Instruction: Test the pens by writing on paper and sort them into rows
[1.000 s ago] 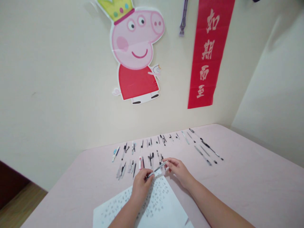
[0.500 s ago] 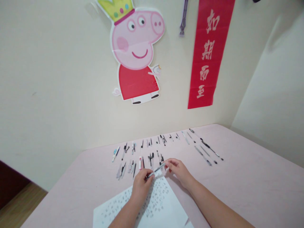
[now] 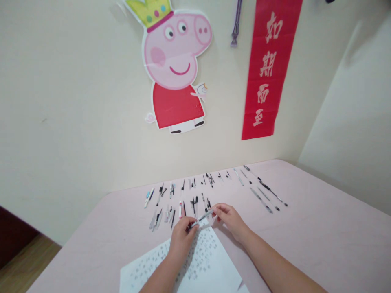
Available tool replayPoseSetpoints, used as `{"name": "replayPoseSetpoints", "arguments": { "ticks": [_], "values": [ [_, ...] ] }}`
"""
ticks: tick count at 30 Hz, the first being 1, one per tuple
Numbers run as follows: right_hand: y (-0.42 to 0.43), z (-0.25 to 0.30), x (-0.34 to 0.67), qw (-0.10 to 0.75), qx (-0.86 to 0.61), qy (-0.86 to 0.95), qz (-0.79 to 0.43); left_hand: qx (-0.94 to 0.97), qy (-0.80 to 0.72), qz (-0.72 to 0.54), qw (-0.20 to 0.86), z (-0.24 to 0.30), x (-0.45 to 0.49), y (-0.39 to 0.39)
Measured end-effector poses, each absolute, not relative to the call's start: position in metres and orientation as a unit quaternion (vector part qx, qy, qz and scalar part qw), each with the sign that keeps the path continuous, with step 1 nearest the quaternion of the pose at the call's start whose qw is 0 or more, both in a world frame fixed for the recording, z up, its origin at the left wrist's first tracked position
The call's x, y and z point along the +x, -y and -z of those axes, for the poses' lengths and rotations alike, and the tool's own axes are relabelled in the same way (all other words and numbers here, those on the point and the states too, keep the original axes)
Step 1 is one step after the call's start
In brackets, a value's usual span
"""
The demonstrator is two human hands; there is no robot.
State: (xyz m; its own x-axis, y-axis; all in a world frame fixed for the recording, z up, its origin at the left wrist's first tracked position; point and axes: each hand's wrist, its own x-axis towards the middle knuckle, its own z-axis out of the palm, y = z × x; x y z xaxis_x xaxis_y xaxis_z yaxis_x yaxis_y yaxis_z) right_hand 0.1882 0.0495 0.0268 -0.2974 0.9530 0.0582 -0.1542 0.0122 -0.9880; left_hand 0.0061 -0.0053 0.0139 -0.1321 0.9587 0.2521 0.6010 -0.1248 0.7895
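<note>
A slim pen (image 3: 202, 218) with a clear barrel is held between both hands just above the top edge of a white sheet of paper (image 3: 207, 264) covered in handwriting. My left hand (image 3: 181, 241) pinches the pen's lower left end with closed fingers. My right hand (image 3: 230, 219) pinches its upper right end. Both forearms come in from the bottom of the view over the pink table (image 3: 305, 236).
Several pens and pen parts (image 3: 183, 199) lie in rows beyond my hands, with longer pens (image 3: 264, 191) at the right. A cartoon pig cut-out (image 3: 175, 69) and a red banner (image 3: 269, 69) hang on the wall behind. The table's left edge drops to a wooden floor (image 3: 27, 264).
</note>
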Motion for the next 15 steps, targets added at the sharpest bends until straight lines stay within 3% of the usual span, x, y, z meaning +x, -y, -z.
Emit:
{"name": "replayPoseSetpoints", "arguments": {
  "ticks": [15],
  "values": [
    [-0.0489,-0.0297,0.1883,0.458,-0.376,0.54,-0.597,0.632,-0.619,-0.419,0.204,-0.0158,0.0061,0.0056]
  ]
}}
